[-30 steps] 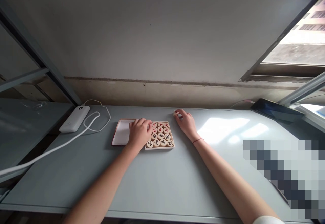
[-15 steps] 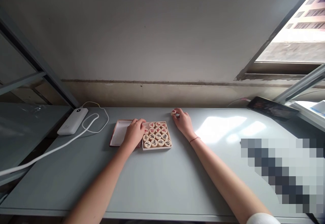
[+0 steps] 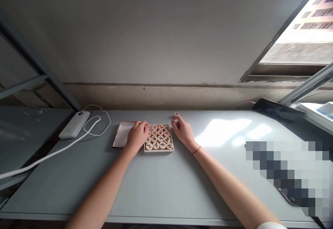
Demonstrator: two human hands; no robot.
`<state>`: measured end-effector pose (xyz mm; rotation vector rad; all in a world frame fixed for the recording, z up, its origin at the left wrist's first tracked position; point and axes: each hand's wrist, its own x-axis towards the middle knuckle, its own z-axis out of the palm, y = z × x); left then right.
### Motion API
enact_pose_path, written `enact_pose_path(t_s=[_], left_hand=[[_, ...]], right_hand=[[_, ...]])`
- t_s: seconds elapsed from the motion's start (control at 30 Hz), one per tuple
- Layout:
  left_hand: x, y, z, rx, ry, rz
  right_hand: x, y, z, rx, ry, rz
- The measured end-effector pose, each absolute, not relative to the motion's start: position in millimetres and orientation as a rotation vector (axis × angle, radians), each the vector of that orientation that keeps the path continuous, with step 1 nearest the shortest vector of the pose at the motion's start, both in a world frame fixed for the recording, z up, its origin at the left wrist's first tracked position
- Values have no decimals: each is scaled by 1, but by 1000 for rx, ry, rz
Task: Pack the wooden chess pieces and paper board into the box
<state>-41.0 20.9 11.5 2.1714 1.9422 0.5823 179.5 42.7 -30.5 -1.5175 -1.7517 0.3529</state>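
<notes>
Tray of Chinese chess pieces, near full, between both hands: left hand curled loosely on its edge over red lid, right hand empty, fingers apart, one loose piece just beyond; power bank and cable further left, nothing obstructing.

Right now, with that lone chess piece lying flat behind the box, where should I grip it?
Pinch the lone piece by its round rim, coming down from above. It lies flat on the table, apart from the box, just past the right hand.
</notes>
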Motion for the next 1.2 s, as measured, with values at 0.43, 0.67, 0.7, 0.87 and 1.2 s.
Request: enact_pose_path(t_s=[0.43,0.67,0.7,0.87,1.2], left_hand=[[-8,19,13,2389,2111,360],[-6,17,11,2304,1994,574],[-6,16,11,2284,1986,596],[-9,14,14,2236,1987,736],[-9,0,30,1940,1439,1070]], right_hand=[[168,32,-23,-1522,-1954,372],[168,32,-22,-1512,-1969,368],[168,32,-22,-1512,-1970,369],[170,33,-23,-1432,-2015,386],[160,19,-16,-1011,-2005,149]])
